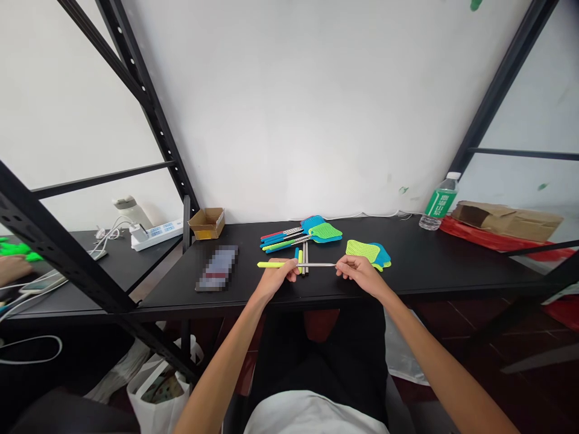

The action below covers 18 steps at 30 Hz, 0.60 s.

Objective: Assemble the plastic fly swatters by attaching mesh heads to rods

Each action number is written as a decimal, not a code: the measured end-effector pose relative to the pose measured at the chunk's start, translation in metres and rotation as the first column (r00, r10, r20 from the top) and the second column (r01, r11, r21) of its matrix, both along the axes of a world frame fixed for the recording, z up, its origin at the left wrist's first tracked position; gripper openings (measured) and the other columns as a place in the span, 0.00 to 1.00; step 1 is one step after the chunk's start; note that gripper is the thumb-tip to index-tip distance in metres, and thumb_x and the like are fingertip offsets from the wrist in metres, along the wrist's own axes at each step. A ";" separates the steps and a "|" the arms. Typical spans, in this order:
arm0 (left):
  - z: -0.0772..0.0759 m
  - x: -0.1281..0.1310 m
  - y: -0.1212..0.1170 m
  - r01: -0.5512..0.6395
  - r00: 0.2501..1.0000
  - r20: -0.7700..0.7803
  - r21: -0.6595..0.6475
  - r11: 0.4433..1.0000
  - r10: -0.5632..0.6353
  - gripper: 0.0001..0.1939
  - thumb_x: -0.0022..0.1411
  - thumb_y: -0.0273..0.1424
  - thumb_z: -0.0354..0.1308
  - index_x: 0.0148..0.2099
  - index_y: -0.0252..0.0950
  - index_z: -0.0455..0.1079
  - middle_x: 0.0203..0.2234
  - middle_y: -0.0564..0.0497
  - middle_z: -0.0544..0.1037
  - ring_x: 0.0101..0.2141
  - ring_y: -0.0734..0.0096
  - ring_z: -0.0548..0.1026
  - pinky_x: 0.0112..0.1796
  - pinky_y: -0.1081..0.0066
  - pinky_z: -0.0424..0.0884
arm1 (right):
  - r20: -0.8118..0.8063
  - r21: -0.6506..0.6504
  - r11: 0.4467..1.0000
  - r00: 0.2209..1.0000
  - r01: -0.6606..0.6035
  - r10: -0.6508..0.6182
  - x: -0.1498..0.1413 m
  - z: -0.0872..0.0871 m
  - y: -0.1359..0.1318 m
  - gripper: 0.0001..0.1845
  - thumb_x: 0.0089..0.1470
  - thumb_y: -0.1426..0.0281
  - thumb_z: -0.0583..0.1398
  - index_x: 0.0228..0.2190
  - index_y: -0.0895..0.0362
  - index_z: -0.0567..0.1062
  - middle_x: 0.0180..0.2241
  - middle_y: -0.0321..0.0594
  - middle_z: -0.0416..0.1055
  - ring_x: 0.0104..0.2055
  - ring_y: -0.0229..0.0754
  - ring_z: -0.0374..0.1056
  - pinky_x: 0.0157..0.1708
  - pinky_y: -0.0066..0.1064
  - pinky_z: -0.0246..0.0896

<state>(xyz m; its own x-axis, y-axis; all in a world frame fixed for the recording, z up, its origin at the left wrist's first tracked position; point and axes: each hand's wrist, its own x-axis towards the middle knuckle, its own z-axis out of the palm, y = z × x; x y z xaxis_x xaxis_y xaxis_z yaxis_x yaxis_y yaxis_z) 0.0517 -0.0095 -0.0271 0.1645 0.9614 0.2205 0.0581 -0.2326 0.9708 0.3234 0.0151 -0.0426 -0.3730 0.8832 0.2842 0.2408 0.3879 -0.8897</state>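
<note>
A fly swatter handle with a yellow-green grip (270,264) and a thin metal rod (316,264) lies level across both hands, just above the black table. My left hand (281,275) is closed around it where grip and rod meet. At the rod's far end, my right hand (362,272) pinches the tip between thumb and fingers. Beneath the rod are loose handles with metal rods (304,250), partly hidden. Loose swatter heads (360,248), yellow-green and blue, lie by my right hand. Behind, several whole fly swatters (323,231) are piled together.
A blurred phone (218,268) and a small open cardboard box (207,224) are on the table's left. A water bottle (438,202) stands at the right, beside a flattened carton (506,220). Black shelf posts (156,120) flank the table. Another person's hand (12,269) shows far left, near a power strip (158,234).
</note>
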 end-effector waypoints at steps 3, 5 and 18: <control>0.000 0.000 0.000 0.002 1.000 0.000 0.001 1.000 -0.002 0.20 0.61 0.43 0.58 0.24 0.33 0.74 0.16 0.50 0.72 0.21 0.73 0.69 0.27 0.72 0.65 | 0.010 0.004 1.000 1.000 0.004 -0.004 0.000 -0.001 0.001 0.20 0.57 0.52 0.59 0.29 0.56 0.75 0.28 0.41 0.74 0.28 0.40 0.65 0.26 0.30 0.59; 0.000 0.000 0.001 0.002 1.000 0.003 0.000 1.000 -0.002 0.20 0.61 0.42 0.58 0.24 0.33 0.74 0.16 0.50 0.72 0.21 0.73 0.69 0.27 0.72 0.65 | 0.017 0.009 1.000 1.000 0.005 -0.005 0.001 -0.001 0.001 0.21 0.57 0.51 0.58 0.29 0.56 0.76 0.27 0.42 0.75 0.28 0.40 0.66 0.26 0.31 0.60; 0.000 0.000 -0.001 -0.004 0.999 0.038 -0.013 1.000 0.005 0.20 0.61 0.43 0.57 0.24 0.33 0.74 0.16 0.50 0.72 0.21 0.73 0.69 0.27 0.72 0.64 | -0.041 -0.031 0.999 0.999 0.011 -0.012 0.000 0.001 0.000 0.20 0.57 0.53 0.59 0.42 0.56 0.74 0.30 0.41 0.75 0.27 0.40 0.66 0.27 0.31 0.61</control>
<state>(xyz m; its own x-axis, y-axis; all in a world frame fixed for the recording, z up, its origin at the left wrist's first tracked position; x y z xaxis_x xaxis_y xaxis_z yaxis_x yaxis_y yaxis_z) 0.0520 -0.0106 -0.0266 0.1520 0.9649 0.2141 0.0222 -0.2199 0.9753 0.3229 0.0147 -0.0421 -0.3515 0.8958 0.2720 0.2077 0.3579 -0.9104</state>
